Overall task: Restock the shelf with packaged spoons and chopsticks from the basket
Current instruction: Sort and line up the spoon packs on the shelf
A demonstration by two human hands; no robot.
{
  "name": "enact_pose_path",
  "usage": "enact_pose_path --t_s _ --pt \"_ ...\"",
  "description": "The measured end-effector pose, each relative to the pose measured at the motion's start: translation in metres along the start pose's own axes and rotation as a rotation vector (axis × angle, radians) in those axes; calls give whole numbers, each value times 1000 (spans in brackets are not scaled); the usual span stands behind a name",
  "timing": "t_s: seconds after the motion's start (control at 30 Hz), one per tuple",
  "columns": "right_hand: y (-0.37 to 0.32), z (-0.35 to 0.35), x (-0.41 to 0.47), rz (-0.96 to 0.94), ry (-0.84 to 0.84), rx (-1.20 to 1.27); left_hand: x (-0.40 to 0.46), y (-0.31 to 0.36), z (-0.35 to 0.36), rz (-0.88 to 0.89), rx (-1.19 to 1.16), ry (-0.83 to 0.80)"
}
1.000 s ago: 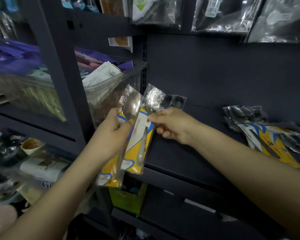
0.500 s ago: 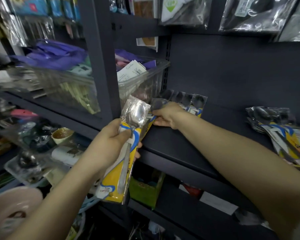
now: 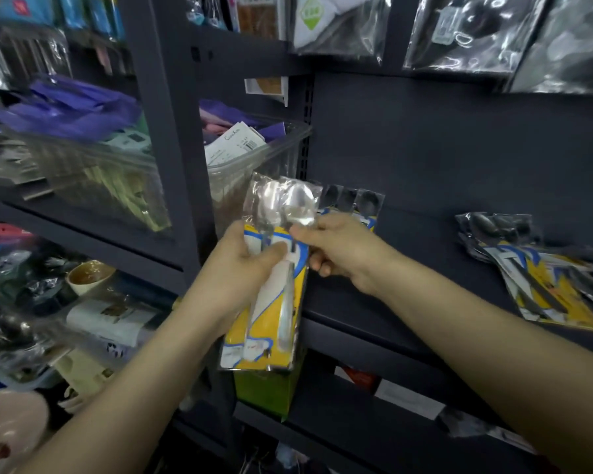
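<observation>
My left hand (image 3: 240, 265) grips a small stack of packaged spoons (image 3: 271, 323), yellow-and-white cards in clear wrap, held upright in front of the dark shelf (image 3: 408, 302). My right hand (image 3: 336, 251) pinches the front pack near the spoon bowl (image 3: 300, 206). Behind my right hand a row of spoon packs (image 3: 353, 200) lies on the shelf at its left end. A loose pile of the same packs (image 3: 545, 275) lies on the shelf at the right. No basket is in view.
A clear plastic bin (image 3: 254, 165) with purple and white packets stands left of the shelf bay, beyond a dark upright post (image 3: 165, 131). Bagged goods hang above (image 3: 459, 29). A green box (image 3: 264, 388) sits on the shelf below. Bowls and cups fill the left shelves.
My right hand has come back from the shelf's left end, where a pack now lies, and has taken hold of the front pack in my left hand.
</observation>
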State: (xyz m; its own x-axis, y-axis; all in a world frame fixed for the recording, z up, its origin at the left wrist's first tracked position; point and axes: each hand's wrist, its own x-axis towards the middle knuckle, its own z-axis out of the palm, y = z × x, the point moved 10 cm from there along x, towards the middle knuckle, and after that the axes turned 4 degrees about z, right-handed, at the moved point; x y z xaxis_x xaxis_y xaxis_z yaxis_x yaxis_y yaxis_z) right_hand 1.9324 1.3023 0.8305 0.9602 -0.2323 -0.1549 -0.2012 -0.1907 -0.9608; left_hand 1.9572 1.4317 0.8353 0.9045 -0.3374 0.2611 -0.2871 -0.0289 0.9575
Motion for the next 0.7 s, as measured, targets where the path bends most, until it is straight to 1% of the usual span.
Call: enact_pose_path --t_s 0.1,0.17,0.2,0.23,0.33,0.43,0.47,0.53,0.57,0.6,0.63,0.67,0.7 --pt "14 -33 19 83 120 117 0 2 -16 0 160 78" --pt "26 -45 32 164 166 166 0 -1 -25 8 224 65" --pt "32 -45 39 212 162 184 0 -3 -26 -3 249 44" --pt "35 -43 44 255 151 189 -1 -5 -26 -17 243 21" --pt "36 -34 51 320 125 112 -8 -11 -21 -96 72 -41" --pt "33 -34 52 318 144 -71 -12 -16 -14 -165 -34 -96" --pt "30 -38 53 293 167 -206 -13 -16 -10 -174 -63 -121" --pt "13 -49 54 173 239 -650 -14 -17 -3 -192 -116 -156" --pt "0 -51 51 70 292 -754 -15 -17 1 -202 -144 -167" --pt "-10 -49 44 -9 299 -727 -16 -16 6 -206 -178 -183" --pt "-15 -45 37 -65 259 -553 -16 -15 13 -213 -211 -203" --pt "-16 -41 30 -88 196 -342 -16 -13 21 -220 -238 -225" --pt "-15 -36 23 -93 132 -186 -16 -11 29 -225 -259 -245"
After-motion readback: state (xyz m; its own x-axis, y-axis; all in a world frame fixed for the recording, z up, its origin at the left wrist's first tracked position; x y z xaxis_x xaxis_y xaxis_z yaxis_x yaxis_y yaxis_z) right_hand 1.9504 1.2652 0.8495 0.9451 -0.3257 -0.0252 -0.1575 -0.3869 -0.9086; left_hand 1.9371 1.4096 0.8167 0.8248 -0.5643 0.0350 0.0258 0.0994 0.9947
